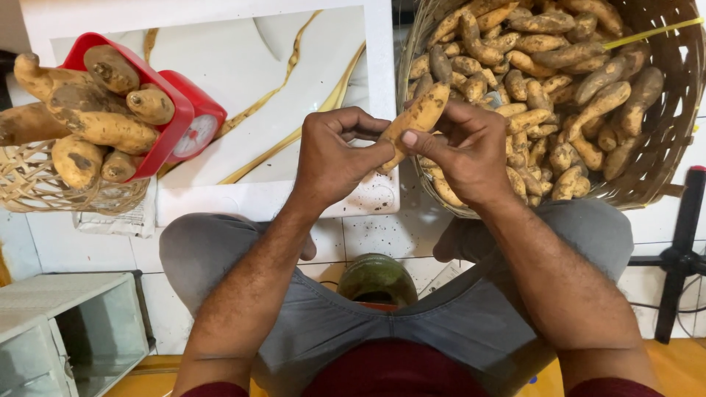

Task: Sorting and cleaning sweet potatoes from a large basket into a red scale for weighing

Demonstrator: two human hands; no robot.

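Observation:
Both my hands hold one long tan sweet potato [419, 117] in front of me, tilted up to the right. My left hand [334, 154] grips its lower end with curled fingers. My right hand [463, 151] pinches its middle, the thumb pressed on the skin. Behind the hands a large woven basket [662, 140] is heaped with several soil-dusted sweet potatoes [559, 66]. At the left a red kitchen scale [187, 121] carries a pile of bigger sweet potatoes [95, 121] on its pan.
A white marbled board with gold veins [279, 66] lies under the scale. A small wicker basket [29, 184] stands at the far left, a metal box [66, 331] below it. A green round stool [376, 278] sits between my knees. A black stand [680, 250] is at the right.

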